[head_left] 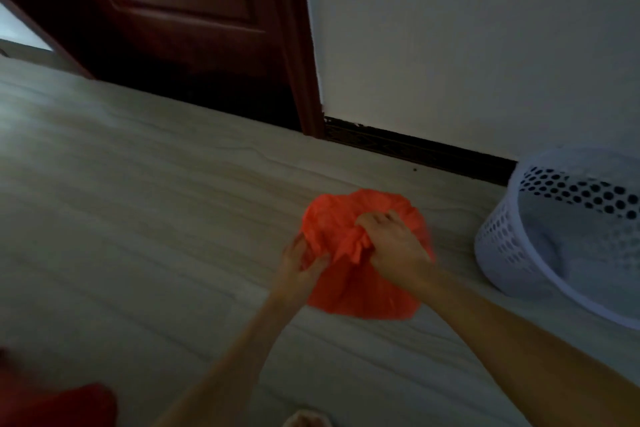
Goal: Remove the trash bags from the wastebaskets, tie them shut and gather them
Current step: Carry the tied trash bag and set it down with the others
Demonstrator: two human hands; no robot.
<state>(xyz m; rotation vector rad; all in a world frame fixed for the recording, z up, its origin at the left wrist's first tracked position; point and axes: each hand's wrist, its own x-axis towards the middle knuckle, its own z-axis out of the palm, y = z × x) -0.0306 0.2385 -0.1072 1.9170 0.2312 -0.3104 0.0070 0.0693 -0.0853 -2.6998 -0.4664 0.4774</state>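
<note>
Bag: the orange trash bag (360,284) lies on the pale floor (138,218), just left of the white wastebasket (554,236)
Right hand (391,243): clenched around the gathered bag top
Left hand (301,263): fingers pinch the bag's left edge
Wastebasket: perforated, near the wall (450,45)

Orange trash bags: one (360,274), on the floor just left of the wastebasket.
Wastebaskets: one, white and perforated (554,232), at the wall.
Hands: two, left hand (301,262) and right hand (388,239), both on the bag left of the wastebasket.
Red items: one (59,406), partly in view, well left of the wastebasket; kind cannot be told.
Doors: one, dark wood (180,21), far left of the wastebasket.
</note>
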